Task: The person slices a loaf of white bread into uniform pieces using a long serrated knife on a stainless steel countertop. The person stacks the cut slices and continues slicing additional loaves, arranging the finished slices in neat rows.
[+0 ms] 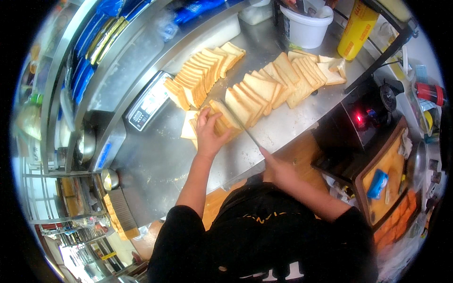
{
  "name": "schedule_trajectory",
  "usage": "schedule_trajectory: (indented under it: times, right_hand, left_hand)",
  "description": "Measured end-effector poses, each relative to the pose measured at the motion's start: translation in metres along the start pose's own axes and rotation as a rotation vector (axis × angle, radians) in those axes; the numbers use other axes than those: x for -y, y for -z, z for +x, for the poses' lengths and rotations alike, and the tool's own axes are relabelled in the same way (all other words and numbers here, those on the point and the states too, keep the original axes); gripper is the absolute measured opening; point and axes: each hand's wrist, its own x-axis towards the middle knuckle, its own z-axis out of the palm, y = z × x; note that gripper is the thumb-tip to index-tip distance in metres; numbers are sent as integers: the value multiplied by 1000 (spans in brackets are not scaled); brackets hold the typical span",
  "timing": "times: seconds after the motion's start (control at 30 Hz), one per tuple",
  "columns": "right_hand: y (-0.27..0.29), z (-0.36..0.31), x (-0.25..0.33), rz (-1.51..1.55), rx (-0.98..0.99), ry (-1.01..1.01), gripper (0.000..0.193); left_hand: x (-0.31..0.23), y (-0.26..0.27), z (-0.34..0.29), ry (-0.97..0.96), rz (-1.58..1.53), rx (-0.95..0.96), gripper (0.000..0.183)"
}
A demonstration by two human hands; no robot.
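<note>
My left hand (208, 134) grips a short block of bread (222, 123), thumb on the near side and fingers over its far edge. In my right hand (279, 170) is the handle of a long knife (250, 134), its thin blade slanting up along the block's right face. Right of the blade, a leaning row of bread slices (259, 87) runs toward the far right. A second row of slices (200, 73) leans farther back. Partly behind my left hand lie pale bread pieces (188, 123). Motion slightly blurs my right hand.
A digital scale (148, 101) stands left of the bread on the steel table (141, 160). Toward the back are a white bucket (306, 29) and a yellow cylinder (357, 30). A brush (121, 212) hangs by the left edge; a dark appliance with a red light (361, 118) is right.
</note>
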Motion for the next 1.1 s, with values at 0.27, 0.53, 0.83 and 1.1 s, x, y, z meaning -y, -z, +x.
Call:
schedule_trajectory:
  times: [0.27,0.53,0.83,1.1]
  right_hand:
    - [-34,70,12,-133,-100,45,80]
    - [-36,68,9,-185,-150,60,78]
    - [-31,57,5,-149,-41,20,78]
    - [-29,1,-27,-97,188,-19,85]
  left_hand:
    - [-28,-9,-2,49,413,111,79]
    - [-37,-30,-6,-505,627,275,25]
    - [-31,-58,8,-627,903,472,16]
    - [-32,-60,8,-590,941,437,11]
